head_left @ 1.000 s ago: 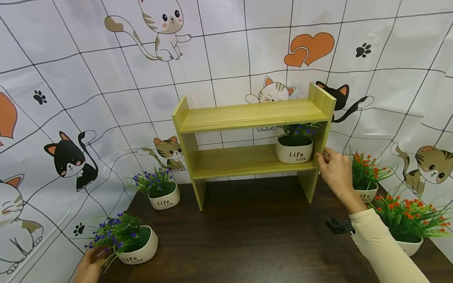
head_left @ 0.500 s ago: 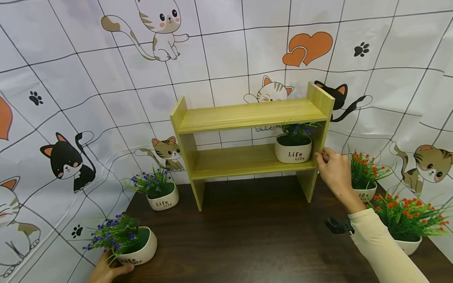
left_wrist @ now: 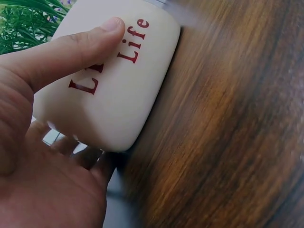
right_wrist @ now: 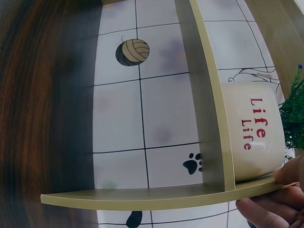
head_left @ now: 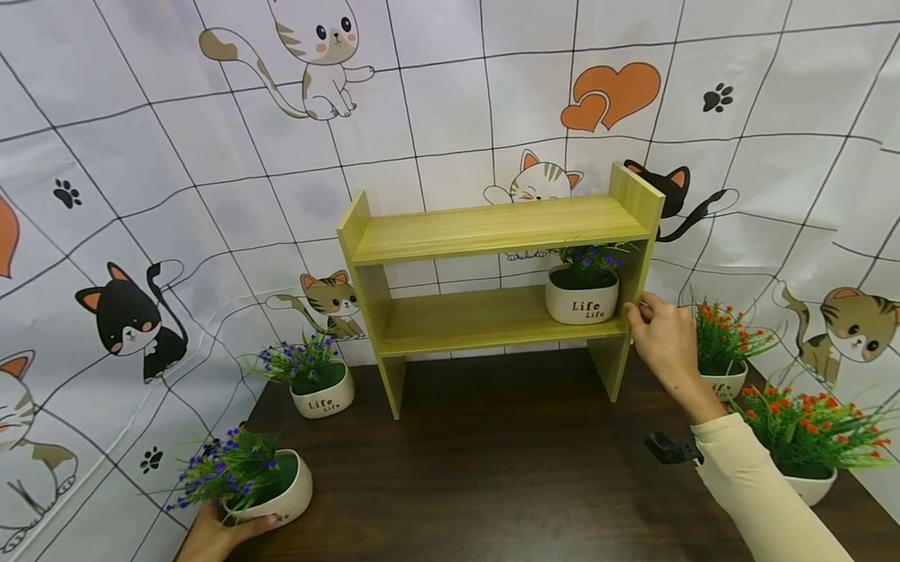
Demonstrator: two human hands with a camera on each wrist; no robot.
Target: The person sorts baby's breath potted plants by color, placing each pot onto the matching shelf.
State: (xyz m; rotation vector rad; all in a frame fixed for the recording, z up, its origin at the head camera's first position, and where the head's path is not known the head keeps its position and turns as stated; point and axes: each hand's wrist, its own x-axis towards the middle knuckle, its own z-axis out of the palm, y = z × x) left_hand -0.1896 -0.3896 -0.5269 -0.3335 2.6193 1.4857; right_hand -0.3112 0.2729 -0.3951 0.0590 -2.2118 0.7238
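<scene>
My left hand [head_left: 215, 544] grips a white pot [head_left: 290, 497] of purple artificial flowers at the table's front left. In the left wrist view its thumb lies across the red "Life" lettering on the pot [left_wrist: 128, 95], with the fingers round the left end; the far fingertips are hidden. The pot's base is close to the tabletop; contact cannot be told. My right hand [head_left: 666, 344] pinches the right side panel of a light wooden two-tier shelf [head_left: 451, 321]. On the lower tier, at the right end, stands another purple-flowered pot [head_left: 583, 299].
A third purple-flowered pot [head_left: 323, 394] stands left of the shelf. Two orange-flowered plants, one behind [head_left: 723, 346] and one in front [head_left: 805, 430], stand at the right. Cat-patterned sheeting [head_left: 444, 107] walls the dark wooden table [head_left: 457, 479] at the back and sides.
My left hand has come from behind the front-left pot's foliage round to its front, and the thumb now lies on the pot. The right hand stays on the shelf panel.
</scene>
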